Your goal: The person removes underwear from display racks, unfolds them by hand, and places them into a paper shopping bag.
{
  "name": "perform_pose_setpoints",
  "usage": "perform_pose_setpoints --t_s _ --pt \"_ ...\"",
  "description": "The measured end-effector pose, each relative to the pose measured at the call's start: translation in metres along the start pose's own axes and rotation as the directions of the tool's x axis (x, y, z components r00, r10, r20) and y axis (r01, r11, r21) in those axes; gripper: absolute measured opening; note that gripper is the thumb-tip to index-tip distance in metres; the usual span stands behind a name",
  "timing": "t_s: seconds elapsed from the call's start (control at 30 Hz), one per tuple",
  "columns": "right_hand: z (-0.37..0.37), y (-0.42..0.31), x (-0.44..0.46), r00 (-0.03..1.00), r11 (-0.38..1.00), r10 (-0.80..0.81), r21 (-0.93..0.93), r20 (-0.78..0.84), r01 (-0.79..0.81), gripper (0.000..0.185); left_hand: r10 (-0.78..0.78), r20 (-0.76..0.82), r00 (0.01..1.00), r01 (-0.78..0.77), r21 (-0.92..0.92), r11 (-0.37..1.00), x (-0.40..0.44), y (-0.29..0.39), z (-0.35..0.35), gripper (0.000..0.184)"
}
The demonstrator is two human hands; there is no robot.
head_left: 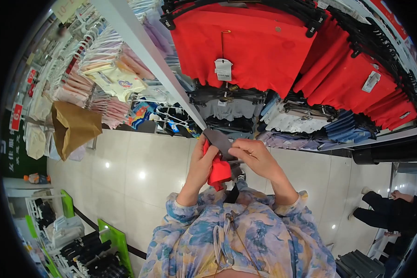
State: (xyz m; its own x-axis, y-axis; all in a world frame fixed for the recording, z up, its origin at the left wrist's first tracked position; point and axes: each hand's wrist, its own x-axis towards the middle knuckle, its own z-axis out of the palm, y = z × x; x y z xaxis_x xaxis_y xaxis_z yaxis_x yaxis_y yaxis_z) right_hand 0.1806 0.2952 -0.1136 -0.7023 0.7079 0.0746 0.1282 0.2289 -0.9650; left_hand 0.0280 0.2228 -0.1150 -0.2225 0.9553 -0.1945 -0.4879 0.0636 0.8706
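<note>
Flat grey strip (220, 142) held up in front of the lower end of a white metal post (143, 48)

The left hand (200, 163), nearer side of the post, grasps the grey strip together with a crumpled bright-red cloth bundle (220, 173), which hangs below its fingers. The right hand (259, 160), to the right of the post's lower end, has thumb and fingers pinched on the strip's right edge. Both arms come out of loose sleeves (190, 212) of thin blue, cream and yellow patterned fabric.

Right of the post, large plain red cloth garments (245, 51) hang from black plastic clip hangers (169, 22); a white paper tag (223, 70) dangles on the front one. Beneath them, still right of the post, hangs a grey cloth garment (229, 109).

Left of the post are rows of pastel pink and cream children's clothes (116, 78), with a brown paper-like bag (74, 127) farther left and a red rectangular price sign (16, 117) beyond it. Glossy pale floor tiles (125, 185) spread on the near side of the post. Well to its right, at the edge of view, is another person in dark trousers (380, 211).
</note>
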Motion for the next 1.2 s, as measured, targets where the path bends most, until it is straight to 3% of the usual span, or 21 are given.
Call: perform_pose_setpoints --t_s 0.07,0.1,0.13,0.17,0.3,0.37,0.4,0.43,0.47,0.5,0.67,0.73,0.8,0.87,0.9,0.93,1.0,1.07,1.13,1.17,1.2 --pt "0.004 -0.004 0.000 0.994 0.993 -0.102 0.057 -0.029 0.103 0.023 0.067 -0.012 0.998 -0.067 0.008 0.998 0.001 -0.002 0.002 0.027" --pt "0.004 -0.004 -0.001 0.994 0.993 -0.102 0.057 -0.031 0.103 0.023 0.131 0.030 0.991 -0.134 0.148 0.980 0.001 -0.001 0.004 0.024" --pt "0.004 -0.004 0.000 0.993 0.992 -0.114 -0.066 -0.019 0.112 0.025 0.188 0.082 0.979 -0.204 0.281 0.938 0.001 0.000 0.005 0.021" --pt "0.003 -0.004 0.000 0.992 0.975 -0.124 -0.188 -0.004 0.121 0.029 0.189 0.083 0.978 -0.205 0.280 0.938 0.001 0.001 0.005 0.021" --pt "-0.001 0.006 0.000 0.989 0.970 -0.133 -0.197 0.062 0.143 0.028 0.155 0.094 0.983 -0.177 0.313 0.933 -0.001 0.006 0.005 0.013" --pt "-0.009 0.009 -0.003 0.994 0.988 0.090 -0.135 0.066 -0.080 0.021 0.141 0.055 0.988 -0.151 0.290 0.945 -0.001 0.007 0.001 0.008" --pt "-0.010 0.013 -0.003 0.994 0.988 0.091 -0.133 0.066 -0.081 0.021 0.085 0.053 0.995 -0.094 0.181 0.979 0.001 0.008 -0.007 0.006" --pt "-0.010 0.019 -0.002 0.981 0.953 0.179 0.261 -0.072 -0.154 0.018 0.030 0.056 0.998 -0.034 0.071 0.997 0.002 0.010 -0.010 0.008" --pt "-0.012 0.023 -0.001 0.937 0.771 0.308 0.621 -0.164 -0.145 0.017 0.027 0.058 0.998 -0.031 0.073 0.997 0.002 0.012 -0.010 0.008" --pt "-0.020 0.026 -0.001 0.940 0.697 0.333 0.691 -0.072 -0.194 0.021 -0.039 0.058 0.998 0.037 0.030 0.999 0.001 0.016 -0.008 0.010" --pt "-0.024 0.015 0.005 0.914 0.605 0.405 0.761 -0.039 -0.236 0.020 -0.161 0.066 0.985 0.159 0.043 0.986 0.007 0.013 -0.006 0.014" --pt "-0.028 0.014 0.008 0.916 0.561 0.400 0.797 -0.024 -0.224 0.020 -0.124 0.087 0.989 0.116 0.085 0.990 0.010 0.008 -0.008 0.012" --pt "-0.032 0.011 0.009 0.892 0.568 0.451 0.759 0.038 -0.319 0.020 -0.085 0.106 0.991 0.071 0.126 0.989 0.009 0.007 -0.006 0.012" --pt "-0.025 0.014 0.012 0.902 0.580 0.431 0.763 0.011 -0.286 0.021 -0.137 0.278 0.951 -0.036 0.538 0.842 0.004 0.010 0.001 0.023" --pt "-0.022 0.016 0.013 0.912 0.594 0.411 0.763 -0.017 -0.254 0.022 -0.200 0.378 0.904 -0.068 0.589 0.805 0.007 0.009 -0.001 0.036" --pt "-0.022 0.015 0.012 0.911 0.594 0.412 0.763 -0.016 -0.255 0.022 -0.201 0.378 0.904 -0.067 0.588 0.806 0.009 0.008 -0.005 0.036" --pt "-0.024 0.014 0.009 0.920 0.603 0.391 0.759 -0.014 -0.245 0.023 -0.306 0.333 0.892 0.142 0.437 0.888 0.013 0.008 -0.014 0.039" --pt "-0.027 0.019 0.006 0.948 0.657 0.317 0.725 -0.017 -0.206 0.024 -0.297 0.308 0.904 0.177 0.361 0.916 0.013 0.009 -0.020 0.039" --pt "-0.029 0.026 0.002 0.971 0.704 0.239 0.691 -0.011 -0.165 0.025 -0.324 0.072 0.943 0.329 -0.080 0.941 0.010 0.010 -0.023 0.036" --pt "-0.029 0.032 -0.002 0.986 0.698 0.126 0.697 0.105 -0.164 0.026 -0.322 0.067 0.944 0.327 -0.082 0.941 0.010 0.012 -0.022 0.036" --pt "-0.028 0.036 -0.006 0.976 0.692 0.009 0.703 0.218 -0.164 0.027 -0.297 0.082 0.951 0.308 -0.201 0.930 0.010 0.016 -0.020 0.035"
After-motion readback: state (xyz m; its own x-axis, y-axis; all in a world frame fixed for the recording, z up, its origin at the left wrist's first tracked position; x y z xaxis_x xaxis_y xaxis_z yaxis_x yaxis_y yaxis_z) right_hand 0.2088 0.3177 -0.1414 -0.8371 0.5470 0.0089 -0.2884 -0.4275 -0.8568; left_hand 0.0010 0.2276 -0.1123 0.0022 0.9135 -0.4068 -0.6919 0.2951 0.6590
